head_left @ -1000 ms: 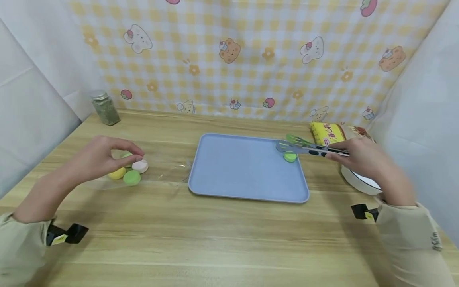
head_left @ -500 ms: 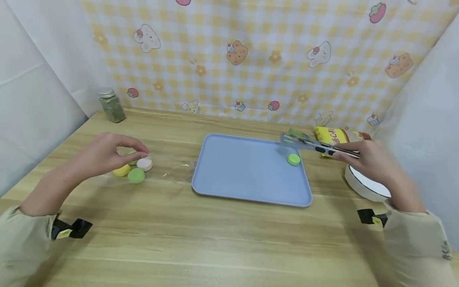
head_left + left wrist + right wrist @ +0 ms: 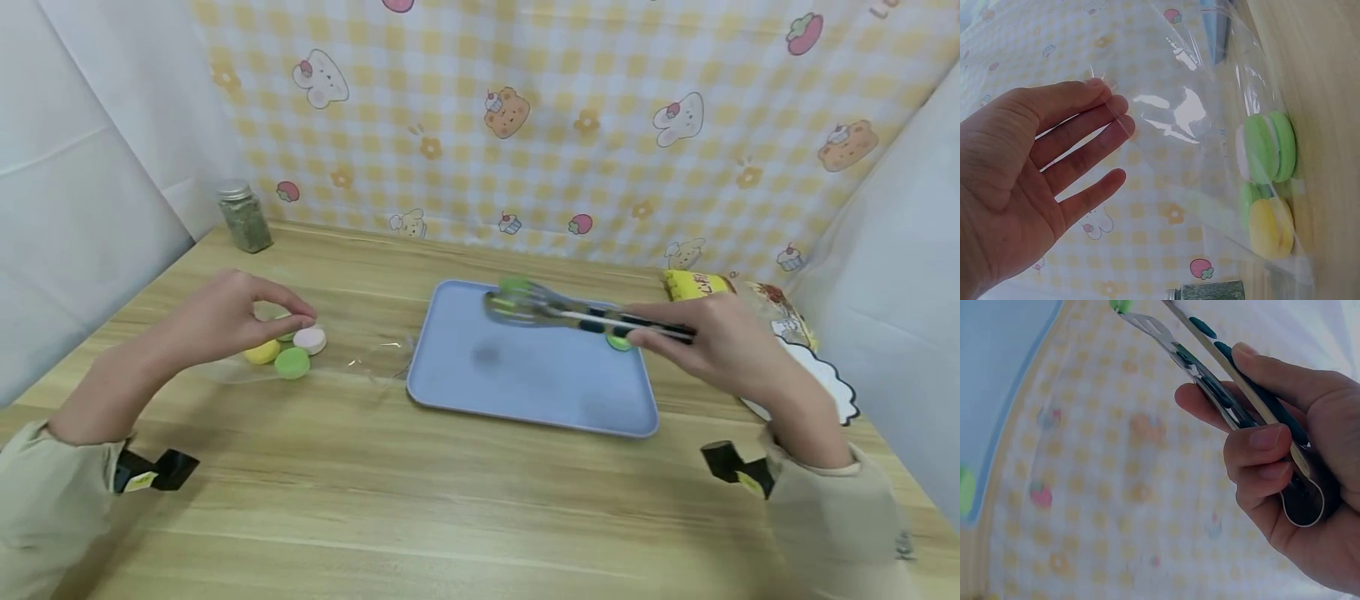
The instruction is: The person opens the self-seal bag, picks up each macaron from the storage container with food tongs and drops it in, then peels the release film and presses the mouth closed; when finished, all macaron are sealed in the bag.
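My left hand [image 3: 225, 321] pinches the edge of a clear plastic bag [image 3: 1188, 115] between thumb and index finger; its other fingers are spread. Yellow [image 3: 262, 353], green [image 3: 292, 363] and pale pink [image 3: 310, 339] macarons are inside the bag on the table. My right hand [image 3: 720, 346] grips metal tongs [image 3: 1229, 387] with dark pads along the handles. A green macaron [image 3: 514, 286], blurred, is between the tong tips, above the blue tray [image 3: 465, 375], where a shadow falls. Another green macaron [image 3: 618, 342] lies at the tray's right side, partly behind the tongs.
A jar of dried green herbs [image 3: 245, 223] stands at the back left. At the back right lies a yellow food packet [image 3: 697, 285], with a white scalloped-edge dish [image 3: 825, 383] in front of it, partly behind my right arm. A checked curtain [image 3: 465, 175] hangs behind the table.
My right hand has carried the tongs and green macaron leftward from the tray's right end toward its left part. My left hand keeps its pinch on the bag. The head view has shifted slightly.
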Available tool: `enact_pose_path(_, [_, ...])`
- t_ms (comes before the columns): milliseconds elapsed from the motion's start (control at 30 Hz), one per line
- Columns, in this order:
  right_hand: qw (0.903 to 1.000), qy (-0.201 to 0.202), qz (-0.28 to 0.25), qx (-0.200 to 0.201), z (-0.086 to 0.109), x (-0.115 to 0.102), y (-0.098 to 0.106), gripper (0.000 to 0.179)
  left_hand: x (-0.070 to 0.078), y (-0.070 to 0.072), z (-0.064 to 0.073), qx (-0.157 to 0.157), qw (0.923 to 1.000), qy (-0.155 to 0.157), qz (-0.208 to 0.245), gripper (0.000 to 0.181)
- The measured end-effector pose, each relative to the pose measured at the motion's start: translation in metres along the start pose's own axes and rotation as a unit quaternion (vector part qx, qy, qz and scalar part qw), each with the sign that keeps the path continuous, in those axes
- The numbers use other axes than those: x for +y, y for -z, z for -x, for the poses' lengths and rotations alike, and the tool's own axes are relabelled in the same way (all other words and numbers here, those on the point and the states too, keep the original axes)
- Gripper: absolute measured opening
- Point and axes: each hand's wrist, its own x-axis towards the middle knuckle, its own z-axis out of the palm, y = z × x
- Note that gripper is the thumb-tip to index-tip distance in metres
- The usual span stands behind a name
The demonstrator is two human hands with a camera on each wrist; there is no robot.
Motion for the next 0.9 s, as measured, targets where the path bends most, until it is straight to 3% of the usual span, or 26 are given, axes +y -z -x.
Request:
enact_pose_path(133, [0.9966,0.02,-0.051,-0.061,-0.031,-0.025,-0.021,0.027,0.0,0.004,0.002,0.008,0.9999,-0.007,0.001,0.009])
enact_pose_path(300, [0.9893,0.042,-0.069,-0.121,-0.066,-0.048,-0.049,0.029,0.002,0.008,0.004,0.013,0.9999,-0.008,-0.003,0.012])
enact_pose_path(567, [0.9869,0.085,-0.051,-0.127,-0.081,-0.059,-0.072,0.025,0.004,0.01,0.001,0.024,0.9995,-0.016,-0.008,0.013])
enact_pose_path(900, [0.9883,0.099,-0.042,-0.108,-0.096,-0.064,-0.093,0.024,0.003,0.009,0.002,0.002,0.9999,-0.015,0.002,0.011])
